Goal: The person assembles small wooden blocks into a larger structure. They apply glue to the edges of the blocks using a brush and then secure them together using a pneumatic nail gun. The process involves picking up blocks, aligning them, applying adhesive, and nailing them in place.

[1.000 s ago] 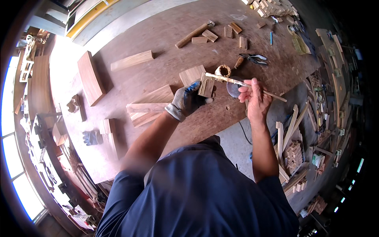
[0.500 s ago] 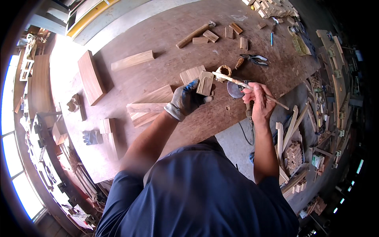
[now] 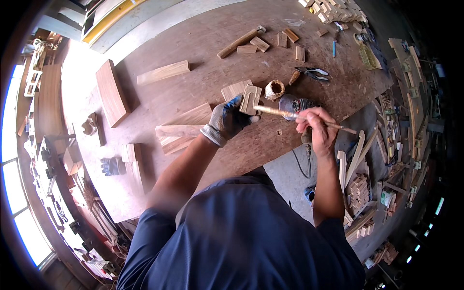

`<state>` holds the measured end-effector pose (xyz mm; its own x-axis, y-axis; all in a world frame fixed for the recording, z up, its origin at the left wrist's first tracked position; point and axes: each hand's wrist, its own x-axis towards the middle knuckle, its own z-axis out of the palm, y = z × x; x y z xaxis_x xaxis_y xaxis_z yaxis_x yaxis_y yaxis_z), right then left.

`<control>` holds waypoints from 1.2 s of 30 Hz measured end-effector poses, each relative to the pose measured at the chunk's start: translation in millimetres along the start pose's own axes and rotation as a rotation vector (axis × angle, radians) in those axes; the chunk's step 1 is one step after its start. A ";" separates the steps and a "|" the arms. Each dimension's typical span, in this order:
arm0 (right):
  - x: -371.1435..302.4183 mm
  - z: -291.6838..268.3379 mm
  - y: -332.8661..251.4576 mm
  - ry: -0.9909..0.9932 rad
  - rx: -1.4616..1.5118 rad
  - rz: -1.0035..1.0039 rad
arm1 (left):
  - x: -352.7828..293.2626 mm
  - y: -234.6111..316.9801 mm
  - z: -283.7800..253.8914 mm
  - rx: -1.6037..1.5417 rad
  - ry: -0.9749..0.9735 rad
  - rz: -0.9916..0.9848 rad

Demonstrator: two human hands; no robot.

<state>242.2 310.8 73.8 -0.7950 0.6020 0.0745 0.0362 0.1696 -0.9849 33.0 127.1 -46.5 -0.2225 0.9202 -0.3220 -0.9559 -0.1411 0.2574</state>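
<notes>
1. Desk [image 3: 270, 150], left end: a plank [image 3: 110, 96] rests beyond a spare glove [image 3: 112, 167].
2. Left of centre: boards [image 3: 180, 131] lie overlapped, beside the gloved wrist.
3. Left grip [image 3: 226, 121]: gloved, closed on the block [image 3: 250, 100], which is held above the desk with its coated face up. The face carries a pale, bent line of what appears to be glue. A second block [image 3: 233, 91] lies behind it.
4. Stick [image 3: 275, 111]: the blurred, coated tip points at the block's right edge; contact cannot be confirmed. Step in hand, as judged: coating the block's face.
5. Pot [image 3: 268, 93]: round, crusted, on the desk just beyond the stick.
6. Right grip [image 3: 318, 129]: bare, pinching the stick along its shaft. The next move likely calls for a steady block and a light, level stroke; any reload at the pot requires clearance from the grinder.
7. Grinder [image 3: 306, 137]: partly hidden by the right grip. Pliers [image 3: 313, 73] lie farther back on the desk.
</notes>
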 end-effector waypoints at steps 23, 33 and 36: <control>6.7 22.3 -9.4 -0.175 -0.088 -0.082 | 3.3 -4.1 -5.9 0.002 0.012 0.027; 3.4 14.3 -13.3 -0.215 -0.177 -0.149 | 6.7 -0.6 -11.1 -0.008 -0.043 0.062; 1.2 9.5 -14.8 -0.200 -0.165 -0.138 | 2.4 1.9 6.2 -0.067 0.061 0.076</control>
<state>234.9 301.7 87.0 -0.9024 0.4013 0.1571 0.0044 0.3731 -0.9278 31.9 131.3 -41.0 -0.3040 0.8824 -0.3591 -0.9461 -0.2353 0.2227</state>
